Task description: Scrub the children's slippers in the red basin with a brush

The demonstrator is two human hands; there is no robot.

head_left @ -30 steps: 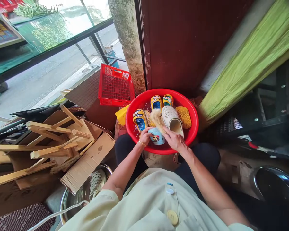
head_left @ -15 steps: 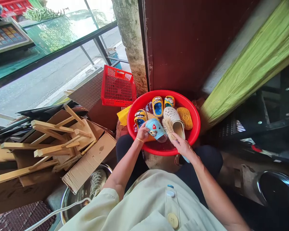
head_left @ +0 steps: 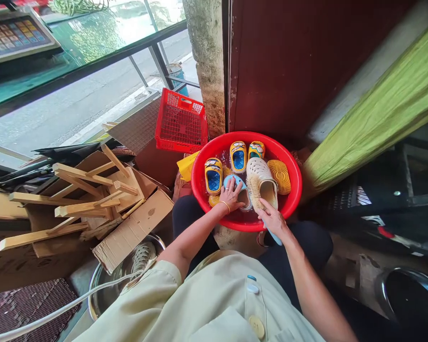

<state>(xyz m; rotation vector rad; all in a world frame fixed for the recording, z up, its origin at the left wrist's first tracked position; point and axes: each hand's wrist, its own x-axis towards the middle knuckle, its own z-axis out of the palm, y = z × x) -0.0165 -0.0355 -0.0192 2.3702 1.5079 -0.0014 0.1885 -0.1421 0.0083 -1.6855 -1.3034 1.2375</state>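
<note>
A light-blue clog sits in the red basin. My left hand rests on top of it with fingers spread, covering much of the shoe. In my right hand is a scrub brush with pale bristles and a blue handle, its fingers closed round it. The bristles lie against or just in front of a large cream clog; I cannot tell if they touch. Around these in the water are yellow clogs with blue insides and an upturned yellow sole.
A red plastic crate stands behind the basin. To the left are an upturned wooden stool, cardboard and a metal bowl holding a cream clog. Green cloth hangs at the right, near a metal basin.
The light-blue clog has gone from being held up and tilted in my left hand to lying lower in the basin. My left hand has opened over it. The brush stays in my right hand.
</note>
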